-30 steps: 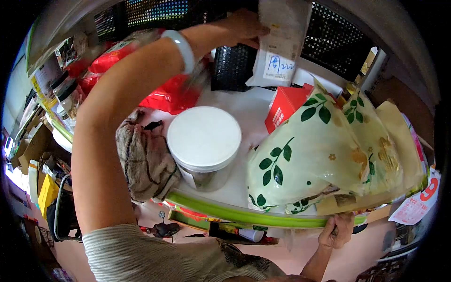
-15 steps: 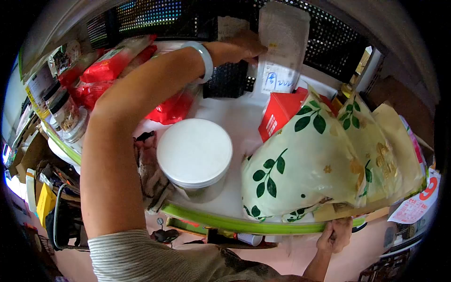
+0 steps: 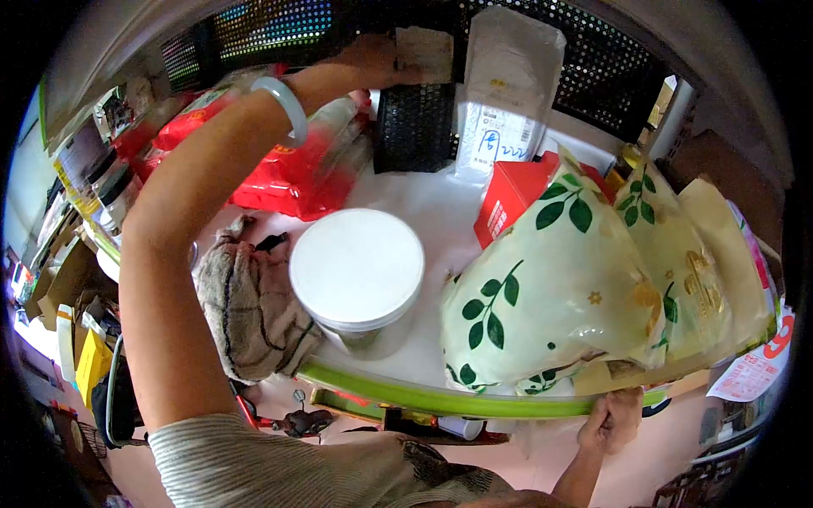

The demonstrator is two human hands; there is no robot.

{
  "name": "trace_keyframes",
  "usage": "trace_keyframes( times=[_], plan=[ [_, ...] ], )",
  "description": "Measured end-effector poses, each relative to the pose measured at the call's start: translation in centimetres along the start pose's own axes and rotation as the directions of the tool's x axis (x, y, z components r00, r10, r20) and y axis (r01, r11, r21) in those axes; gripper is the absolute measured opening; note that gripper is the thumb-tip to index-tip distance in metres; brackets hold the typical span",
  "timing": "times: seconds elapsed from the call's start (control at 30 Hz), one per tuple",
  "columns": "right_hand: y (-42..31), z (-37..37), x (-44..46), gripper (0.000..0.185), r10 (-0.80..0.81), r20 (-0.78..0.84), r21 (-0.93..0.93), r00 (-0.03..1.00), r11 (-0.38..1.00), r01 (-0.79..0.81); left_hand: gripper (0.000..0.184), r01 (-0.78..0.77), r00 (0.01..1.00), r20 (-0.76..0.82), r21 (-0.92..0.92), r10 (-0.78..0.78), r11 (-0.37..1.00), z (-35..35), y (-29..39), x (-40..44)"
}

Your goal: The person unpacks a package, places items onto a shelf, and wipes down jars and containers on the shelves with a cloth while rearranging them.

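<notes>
My left hand point(image 3: 373, 61), in shadow at the back of the shelf, is beside a greyish-brown card point(image 3: 425, 55) in front of a black mesh panel point(image 3: 415, 127). Its fingers are too dark to make out. A pale bracelet point(image 3: 284, 108) circles that wrist. At the front, my right hand point(image 3: 622, 419) is closed in a fist against the green shelf edge point(image 3: 474, 407); what is inside its fingers is hidden. To the right of the card stands a clear-wrapped white packet point(image 3: 508, 93) with blue handwriting. A tub with a white lid point(image 3: 356, 269) stands mid-shelf.
Red packets point(image 3: 296, 182) lie under and behind my left forearm. A checked cloth point(image 3: 250, 305) hangs over the front left edge. Leaf-patterned bags point(image 3: 550, 296) and a red box point(image 3: 508, 199) fill the right side. Jars point(image 3: 114, 186) stand at far left.
My left hand has shifted left, away from the white packet, to the card's left side. The forearm moved left too, uncovering more of the cloth and red packets. My right hand stays at the edge.
</notes>
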State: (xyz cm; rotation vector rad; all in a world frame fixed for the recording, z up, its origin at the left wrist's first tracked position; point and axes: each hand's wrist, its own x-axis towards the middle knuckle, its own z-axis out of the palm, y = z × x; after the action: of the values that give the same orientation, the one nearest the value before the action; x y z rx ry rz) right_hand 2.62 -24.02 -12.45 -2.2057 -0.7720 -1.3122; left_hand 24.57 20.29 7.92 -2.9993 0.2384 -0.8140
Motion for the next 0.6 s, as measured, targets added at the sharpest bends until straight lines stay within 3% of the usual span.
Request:
trace_keyframes(
  times=[0.03, 0.1, 0.2, 0.3, 0.4, 0.43, 0.6],
  plan=[
    [0.0, 0.0, -0.1, 0.005, -0.004, -0.002, -0.024, 1.000, 1.000, 0.004, 0.048, 0.117, 0.992, 0.061, -0.210, -0.107, 0.971, 0.3, 0.2, -0.8],
    [0.2, 0.2, 0.1, 0.003, -0.028, -0.023, -0.034, 0.999, 0.999, 0.027, 0.039, 0.348, 0.938, 0.223, -0.576, -0.267, 0.740, 1.5, 0.1, -1.8],
    [0.3, 0.0, -0.1, 0.004, -0.003, 0.008, -0.018, 1.000, 1.000, 0.003, 0.026, 0.572, 0.818, 0.528, -0.710, -0.226, 0.411, 3.9, -0.3, -0.7],
    [0.3, -0.1, 0.3, 0.010, -0.047, 0.017, 0.000, 0.999, 0.999, 0.047, 0.026, 0.542, 0.837, 0.514, -0.734, -0.187, 0.409, 4.7, -0.7, -0.3],
    [0.1, -0.1, 0.3, 0.012, -0.080, -0.005, -0.010, 0.997, 0.997, 0.080, 0.027, 0.475, 0.873, 0.415, -0.842, -0.254, 0.256, 5.9, 0.1, -0.4],
    [0.0, -0.1, 0.3, 0.013, -0.086, -0.007, -0.018, 0.996, 0.996, 0.086, 0.026, 0.473, 0.879, 0.436, -0.851, -0.193, 0.230, 5.2, 0.4, -0.8],
    [-0.2, 0.6, 1.0, 0.009, -0.095, -0.097, 0.010, 0.991, 0.995, 0.097, 0.027, 0.490, 0.862, 0.452, -0.858, -0.229, 0.153, 6.1, -0.1, -0.5]
  ],
)
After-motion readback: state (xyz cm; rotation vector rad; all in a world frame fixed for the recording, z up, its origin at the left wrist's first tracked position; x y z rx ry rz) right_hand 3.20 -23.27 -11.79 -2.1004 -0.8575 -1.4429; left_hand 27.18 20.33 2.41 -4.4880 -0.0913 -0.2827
